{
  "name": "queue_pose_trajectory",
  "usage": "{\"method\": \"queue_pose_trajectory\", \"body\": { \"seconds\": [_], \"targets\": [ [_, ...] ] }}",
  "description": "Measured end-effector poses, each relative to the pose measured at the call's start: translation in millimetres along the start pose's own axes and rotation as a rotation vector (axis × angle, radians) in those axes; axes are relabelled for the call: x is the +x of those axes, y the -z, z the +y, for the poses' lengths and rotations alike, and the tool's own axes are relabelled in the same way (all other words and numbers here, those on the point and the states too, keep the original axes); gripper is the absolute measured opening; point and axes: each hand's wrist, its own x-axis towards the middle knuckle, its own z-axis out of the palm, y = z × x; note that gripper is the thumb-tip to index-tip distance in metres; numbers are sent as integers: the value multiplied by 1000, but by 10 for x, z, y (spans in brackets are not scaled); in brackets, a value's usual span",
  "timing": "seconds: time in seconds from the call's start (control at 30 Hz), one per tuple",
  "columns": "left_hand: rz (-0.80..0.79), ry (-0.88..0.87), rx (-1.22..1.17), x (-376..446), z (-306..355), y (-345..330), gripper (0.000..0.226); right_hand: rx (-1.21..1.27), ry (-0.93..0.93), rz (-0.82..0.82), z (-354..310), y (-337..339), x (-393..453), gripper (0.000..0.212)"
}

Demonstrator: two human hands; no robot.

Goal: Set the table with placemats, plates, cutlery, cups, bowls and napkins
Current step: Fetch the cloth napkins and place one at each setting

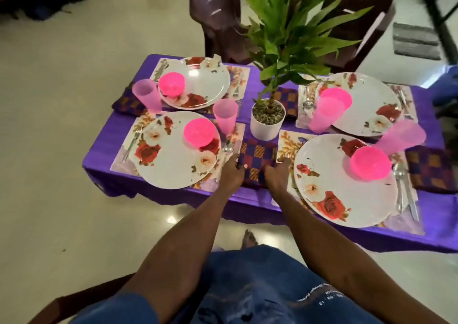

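Left hand [234, 169] and right hand [276, 172] both pinch the near corners of the checked napkin [259, 159]; it lies on the worktop [250, 199] between the two near plates, long axis running away from the person; hands equally near.

Purple-orange checked napkin [257, 159], pink bowls [199, 132], rose-patterned white plates [173, 165].

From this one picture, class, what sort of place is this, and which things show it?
Probably a dining area in a home: a low table under a purple cloth, set with floral plates, with a dark chair behind it and a potted plant in the middle.
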Motion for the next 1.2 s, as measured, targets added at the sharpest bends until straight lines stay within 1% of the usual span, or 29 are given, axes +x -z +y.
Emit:
{"method": "queue_pose_trajectory", "body": {
  "seconds": [0.07, 0.13, 0.23, 0.3, 0.4, 0.53, 0.63, 0.7, 0.8, 0.9, 1.0, 1.07, 1.2],
  "targets": [
    [-39, -5, 33, 74, 11, -12, 40, -57, 12, 41, -92, 31, 14, 47],
    [-63, -16, 31, 113, 10, -25, 43, -122, 26, 46, -163, 26, 41, 44],
    [-67, -55, 103, 153, -4, -35, 39, -207, 47, 30, -177, -26, 124, 31],
    [-119, -120, 195, 145, -8, -11, 37, -258, 89, 36, -175, -55, 169, 24],
    [-192, -215, 317, 157, -73, 23, 34, -296, 160, 20, -171, -71, 167, 21],
    [-206, -262, 402, 143, -128, 70, 31, -399, 243, -12, -142, -100, 138, 17],
    [-212, -302, 439, 142, -131, 87, 33, -522, 279, -10, -53, -123, 162, 24],
    [-205, -330, 477, 136, -129, 98, 33, -651, 280, -27, -4, -132, 166, 29],
    [-165, -406, 586, 128, -146, 110, 34, -814, 295, -49, 20, -104, 126, 43],
    [-150, -505, 733, 170, -150, 135, 38, -860, 422, -45, 70, -42, 55, 47],
    [-211, -590, 905, 246, -170, 160, 47, -930, 550, -98, 178, -9, -11, 47],
    [-242, -587, 963, 265, -177, 154, 51, -958, 589, -130, 207, 4, -43, 47],
    [-250, -582, 1001, 273, -174, 134, 55, -962, 597, -135, 157, 21, -63, 47]
  ]
}}
